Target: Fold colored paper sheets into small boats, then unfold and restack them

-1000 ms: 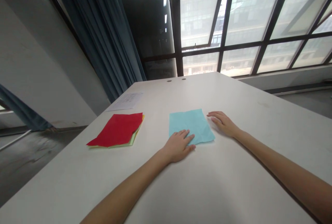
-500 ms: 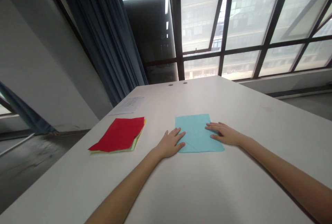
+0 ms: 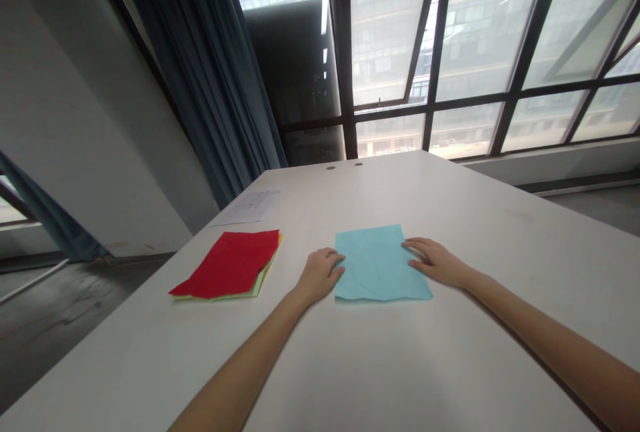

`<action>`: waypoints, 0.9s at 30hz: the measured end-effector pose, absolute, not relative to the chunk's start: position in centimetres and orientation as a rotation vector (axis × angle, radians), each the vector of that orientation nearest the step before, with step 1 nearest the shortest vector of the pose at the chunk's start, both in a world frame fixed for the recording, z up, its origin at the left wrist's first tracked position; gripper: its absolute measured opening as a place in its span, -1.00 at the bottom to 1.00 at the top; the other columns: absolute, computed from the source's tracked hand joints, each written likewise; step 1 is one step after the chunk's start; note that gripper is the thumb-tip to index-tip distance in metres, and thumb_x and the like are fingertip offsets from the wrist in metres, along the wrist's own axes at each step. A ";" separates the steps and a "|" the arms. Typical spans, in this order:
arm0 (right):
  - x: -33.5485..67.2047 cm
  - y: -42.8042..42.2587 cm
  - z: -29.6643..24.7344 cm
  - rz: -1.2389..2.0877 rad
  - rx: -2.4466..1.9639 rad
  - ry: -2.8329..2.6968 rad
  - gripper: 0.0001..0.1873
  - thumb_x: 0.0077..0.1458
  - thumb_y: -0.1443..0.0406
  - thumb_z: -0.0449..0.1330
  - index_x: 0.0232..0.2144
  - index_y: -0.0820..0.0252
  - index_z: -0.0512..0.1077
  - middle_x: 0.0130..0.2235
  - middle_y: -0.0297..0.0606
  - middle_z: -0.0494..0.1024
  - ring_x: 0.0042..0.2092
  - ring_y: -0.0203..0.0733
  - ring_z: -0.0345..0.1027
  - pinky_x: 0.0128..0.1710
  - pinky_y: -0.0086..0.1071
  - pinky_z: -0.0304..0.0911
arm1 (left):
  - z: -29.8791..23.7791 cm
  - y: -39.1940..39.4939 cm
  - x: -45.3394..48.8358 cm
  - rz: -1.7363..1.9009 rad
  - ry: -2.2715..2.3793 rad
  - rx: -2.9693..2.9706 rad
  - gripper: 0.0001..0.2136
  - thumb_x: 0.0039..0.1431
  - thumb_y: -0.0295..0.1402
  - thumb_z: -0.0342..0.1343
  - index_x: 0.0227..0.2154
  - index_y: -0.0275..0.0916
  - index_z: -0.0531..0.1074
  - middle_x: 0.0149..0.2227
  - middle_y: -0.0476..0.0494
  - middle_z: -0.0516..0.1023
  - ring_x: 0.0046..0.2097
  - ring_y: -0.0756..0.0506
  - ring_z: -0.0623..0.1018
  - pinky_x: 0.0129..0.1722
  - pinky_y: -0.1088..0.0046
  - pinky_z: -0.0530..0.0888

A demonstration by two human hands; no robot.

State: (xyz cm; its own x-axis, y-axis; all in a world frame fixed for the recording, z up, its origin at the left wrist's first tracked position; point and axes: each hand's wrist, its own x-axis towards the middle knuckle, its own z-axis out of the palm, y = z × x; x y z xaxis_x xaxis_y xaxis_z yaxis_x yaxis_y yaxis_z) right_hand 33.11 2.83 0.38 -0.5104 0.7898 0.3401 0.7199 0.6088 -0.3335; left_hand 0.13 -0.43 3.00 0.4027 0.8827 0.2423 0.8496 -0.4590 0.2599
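Note:
A light blue sheet (image 3: 380, 264), roughly square and looking like felt or soft paper, lies on the white table in front of me. Its near edge is slightly wavy, with a faint crease close by. At its left edge rests my left hand (image 3: 321, 275), thumb and fingers apart, the fingertips just touching the border. My right hand (image 3: 440, 263) lies at the opposite edge, its fingers stretched towards the sheet and the thumb spread from them. Neither hand grips anything.
To the left sits a small stack of sheets with a red sheet (image 3: 233, 264) on top and yellow and pale green edges below. A printed paper (image 3: 250, 207) lies behind it, near the left edge of the white table (image 3: 360, 359). Windows and a blue curtain stand beyond.
My left hand has slid left off the sheet's surface to its edge, its fingers drawn closer together. My right hand has shifted slightly right. The sheet's near-left corner now shows.

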 end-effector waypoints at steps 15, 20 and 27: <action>32.9 3.2 0.4 0.264 -1.274 -2.306 -0.43 -0.01 0.01 0.07 0.00 0.18 0.30 0.03 -0.12 0.38 0.05 0.01 0.21 0.06 -0.09 0.08 | 2.9 0.2 -0.7 0.635 1.726 2.258 -0.59 -0.05 -0.19 0.12 -0.10 -0.18 0.37 0.01 -0.14 0.39 0.14 -0.23 0.21 0.10 0.15 0.11; 32.7 3.0 0.8 0.379 -1.253 -2.240 -0.47 -0.05 0.05 0.13 -0.05 0.16 0.28 -0.03 -0.14 0.42 -0.02 -0.02 0.27 0.01 -0.13 0.12 | 3.5 0.0 -0.6 0.769 1.613 2.202 -0.77 -0.08 -0.35 0.13 -0.28 -0.17 0.42 -0.17 -0.06 0.50 -0.04 -0.14 0.40 0.02 0.27 0.23; 32.5 3.2 0.4 0.568 -1.190 -2.134 -0.50 -0.10 0.13 0.18 -0.09 0.11 0.22 -0.14 -0.20 0.46 -0.10 -0.11 0.32 -0.07 -0.20 0.20 | 3.1 0.4 -0.6 0.823 1.618 2.064 -0.63 -0.11 -0.43 0.12 -0.14 -0.18 0.34 -0.33 -0.01 0.55 -0.15 -0.09 0.47 -0.05 0.28 0.28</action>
State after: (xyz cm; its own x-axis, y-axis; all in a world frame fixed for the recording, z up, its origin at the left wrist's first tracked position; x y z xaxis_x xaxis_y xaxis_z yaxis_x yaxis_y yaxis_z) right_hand 32.47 3.24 0.39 -0.3995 0.8628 0.3097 0.5949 0.5011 -0.6285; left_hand -0.57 0.43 3.12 0.1612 0.9650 0.2070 0.7356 -0.2573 0.6267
